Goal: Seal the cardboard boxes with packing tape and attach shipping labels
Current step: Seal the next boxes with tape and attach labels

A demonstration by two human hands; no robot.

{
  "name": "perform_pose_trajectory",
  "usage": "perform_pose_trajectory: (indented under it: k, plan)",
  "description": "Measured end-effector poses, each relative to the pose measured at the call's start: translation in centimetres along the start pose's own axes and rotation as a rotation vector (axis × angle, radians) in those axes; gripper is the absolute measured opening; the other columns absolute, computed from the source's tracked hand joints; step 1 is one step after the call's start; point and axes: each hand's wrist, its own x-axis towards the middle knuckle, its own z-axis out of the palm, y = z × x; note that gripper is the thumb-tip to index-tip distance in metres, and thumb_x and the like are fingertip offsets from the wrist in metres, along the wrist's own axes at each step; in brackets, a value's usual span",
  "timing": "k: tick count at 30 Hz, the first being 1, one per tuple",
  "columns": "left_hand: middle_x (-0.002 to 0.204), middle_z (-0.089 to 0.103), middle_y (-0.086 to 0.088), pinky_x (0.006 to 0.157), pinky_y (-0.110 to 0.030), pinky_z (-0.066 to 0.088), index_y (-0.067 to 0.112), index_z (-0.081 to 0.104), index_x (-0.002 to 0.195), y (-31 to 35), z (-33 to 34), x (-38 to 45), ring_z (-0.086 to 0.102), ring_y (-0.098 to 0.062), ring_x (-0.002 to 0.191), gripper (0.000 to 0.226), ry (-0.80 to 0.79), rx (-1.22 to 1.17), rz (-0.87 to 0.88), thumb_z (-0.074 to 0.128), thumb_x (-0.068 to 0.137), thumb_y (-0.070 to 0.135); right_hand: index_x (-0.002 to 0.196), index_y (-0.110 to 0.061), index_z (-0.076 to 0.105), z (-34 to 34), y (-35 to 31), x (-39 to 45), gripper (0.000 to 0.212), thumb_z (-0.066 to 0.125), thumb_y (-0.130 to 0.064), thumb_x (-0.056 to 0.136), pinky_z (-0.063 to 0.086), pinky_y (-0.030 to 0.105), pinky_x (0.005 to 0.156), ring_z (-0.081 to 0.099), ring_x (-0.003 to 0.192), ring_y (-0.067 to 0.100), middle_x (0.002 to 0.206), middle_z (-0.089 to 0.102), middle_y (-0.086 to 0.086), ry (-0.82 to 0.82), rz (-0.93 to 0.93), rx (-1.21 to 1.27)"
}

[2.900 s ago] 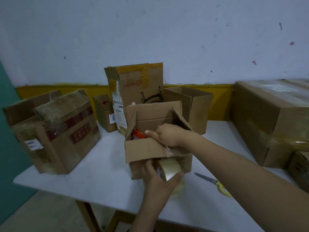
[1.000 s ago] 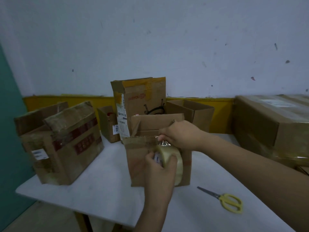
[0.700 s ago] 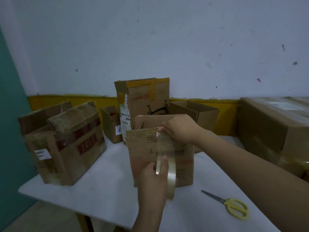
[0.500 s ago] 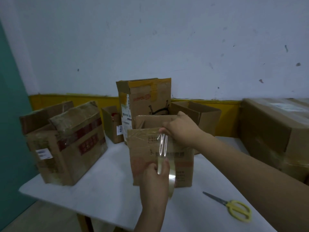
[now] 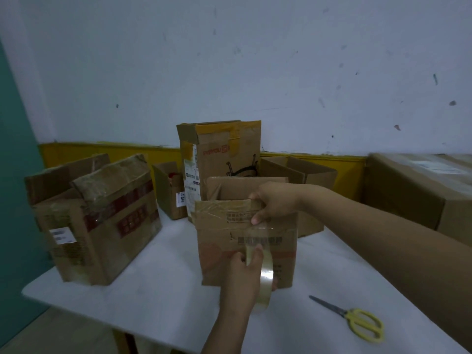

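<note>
A small cardboard box [image 5: 222,254] stands in the middle of the white table [image 5: 153,290], its front flap folded down over the near face. My right hand [image 5: 274,203] grips the top edge of that flap, thumb pressing the end of a clear tape strip [image 5: 258,235] against the cardboard. My left hand [image 5: 242,279] holds the roll of clear packing tape [image 5: 265,279] lower down in front of the box, fingers curled round it. The strip runs up from the roll to my right thumb.
Yellow-handled scissors [image 5: 357,321] lie on the table at the near right. A taped open box [image 5: 97,218] stands at left, a tall box with labels [image 5: 219,152] and smaller open boxes [image 5: 169,190] behind, and a large box [image 5: 419,190] at far right.
The box's front flap has been folded down. My left hand has pulled the roll downward, drawing a longer strip from my right thumb down the box's front face.
</note>
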Motion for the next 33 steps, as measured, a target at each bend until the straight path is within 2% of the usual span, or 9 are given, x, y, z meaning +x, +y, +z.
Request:
perform_pose_trajectory:
  k: [4,8,10,13,17,20,23,27,33]
  plan:
    - [0.072,0.073,-0.019,0.048,-0.030,0.055,-0.001,0.065,0.103,1.2,-0.4,-0.4,0.069,-0.026,0.052,0.039,-0.112,-0.096,-0.096,0.067,0.094,0.036,0.106,-0.035,0.057,0.5,-0.2,-0.3,0.031,0.076,-0.041,0.082,0.049,0.027,0.084,0.060,0.096,0.008,0.103,0.063,-0.014,0.006,0.000,-0.105]
    - [0.077,0.075,-0.016,0.066,-0.043,0.061,0.004,0.070,0.097,1.3,0.0,-0.1,0.073,-0.031,0.066,0.067,-0.051,-0.067,-0.067,0.073,0.069,0.065,0.097,-0.032,0.056,1.2,-0.8,-0.9,0.026,0.074,-0.043,0.082,0.047,0.026,0.068,0.060,0.084,0.010,0.087,0.061,-0.013,0.151,-0.003,-0.260]
    - [0.084,0.072,-0.012,0.067,-0.040,0.057,0.005,0.064,0.100,1.3,0.0,0.1,0.070,-0.025,0.073,0.071,0.029,-0.024,-0.025,0.076,0.064,0.066,0.097,-0.032,0.053,1.8,-1.2,-1.8,0.025,0.070,-0.045,0.083,0.049,0.030,0.077,0.059,0.086,0.013,0.086,0.060,-0.013,0.235,-0.026,-0.381]
    - [0.090,0.057,0.008,0.057,-0.019,0.039,0.015,0.042,0.118,1.5,0.0,0.1,0.054,-0.003,0.077,0.053,0.080,-0.008,0.006,0.075,0.086,0.041,0.132,-0.025,0.049,3.0,-1.0,-4.0,0.060,0.062,-0.060,0.084,0.034,0.044,0.111,0.050,0.120,0.024,0.128,0.056,0.000,0.529,-0.043,-0.668]
    - [0.095,0.057,0.002,0.051,-0.022,0.042,0.015,0.040,0.133,1.6,-0.2,0.4,0.060,-0.012,0.075,0.058,0.013,-0.040,-0.038,0.072,0.089,0.033,0.099,-0.010,0.064,6.5,-0.3,-10.0,0.020,0.060,-0.030,0.095,0.042,0.030,0.070,0.056,0.085,0.022,0.097,0.061,0.007,1.141,-0.174,-0.515]
    - [0.099,0.059,-0.002,0.045,-0.020,0.042,0.015,0.040,0.133,1.5,-0.3,0.1,0.061,-0.010,0.065,0.060,-0.001,-0.083,-0.048,0.075,0.087,0.030,0.090,-0.020,0.054,10.9,2.2,-14.1,0.018,0.050,-0.035,0.099,0.039,0.027,0.056,0.052,0.069,0.016,0.083,0.055,-0.003,0.737,0.173,-0.334]
    - [0.106,0.062,-0.003,0.057,-0.024,0.042,0.014,0.050,0.127,1.2,-0.3,-0.1,0.059,-0.012,0.077,0.057,-0.008,-0.075,-0.028,0.076,0.083,0.039,0.095,-0.023,0.056,15.4,6.2,-16.5,0.020,0.056,-0.042,0.094,0.047,0.033,0.069,0.053,0.082,0.017,0.094,0.055,-0.002,0.246,0.475,-0.273]
    - [0.106,0.071,-0.009,0.086,-0.050,0.058,0.020,0.057,0.126,1.3,0.1,-0.9,0.071,-0.031,0.092,0.071,-0.066,-0.151,-0.095,0.076,0.063,0.045,0.088,-0.024,0.055,17.3,8.2,-18.1,0.017,0.066,-0.037,0.088,0.039,0.026,0.070,0.047,0.082,0.014,0.092,0.054,-0.001,0.171,0.529,-0.119]
    - [0.104,0.075,-0.014,0.085,-0.058,0.058,0.022,0.062,0.119,-0.7,0.2,1.1,0.074,-0.037,0.090,0.079,-0.175,-0.228,-0.155,0.081,0.046,0.046,0.088,-0.009,0.064,18.1,7.8,-18.4,0.022,0.064,-0.031,0.089,0.047,0.032,0.070,0.058,0.085,0.024,0.090,0.060,0.007,0.142,0.639,-0.168]
